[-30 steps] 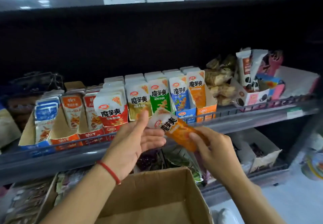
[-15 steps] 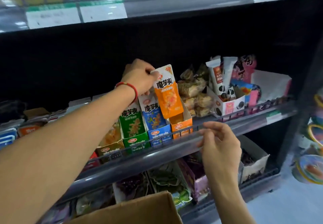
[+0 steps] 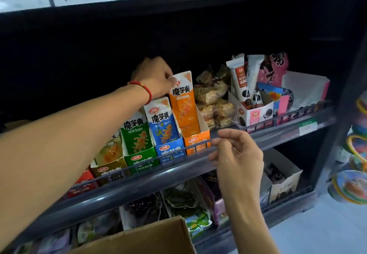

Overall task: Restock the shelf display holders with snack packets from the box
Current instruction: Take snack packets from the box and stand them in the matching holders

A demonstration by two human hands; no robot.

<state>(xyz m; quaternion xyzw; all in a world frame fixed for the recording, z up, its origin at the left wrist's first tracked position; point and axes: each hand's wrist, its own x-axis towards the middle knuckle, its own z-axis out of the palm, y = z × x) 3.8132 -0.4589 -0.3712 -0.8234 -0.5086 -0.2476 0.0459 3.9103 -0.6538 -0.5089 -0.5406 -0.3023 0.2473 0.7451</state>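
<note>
My left hand (image 3: 155,79) reaches over the shelf and pinches the top corner of an orange snack packet (image 3: 183,103). The packet stands upright in the orange display holder (image 3: 198,140). Left of it stand a blue holder (image 3: 170,150) and a green holder (image 3: 142,159), both full of packets. My right hand (image 3: 236,154) hovers by the shelf's front rail (image 3: 139,176) with loosely curled fingers and holds nothing. The corner of the cardboard box (image 3: 151,238) shows at the bottom.
Brown wrapped snacks (image 3: 213,99) and a white holder of black-and-white bars (image 3: 252,112) sit to the right on the same shelf. A lower shelf carries purple and green packets (image 3: 184,204). Colourful round items (image 3: 355,184) hang at the far right.
The orange packet went from both hands in front of the shelf into the orange holder, carried by my left hand. My right hand let go and moved to the front rail.
</note>
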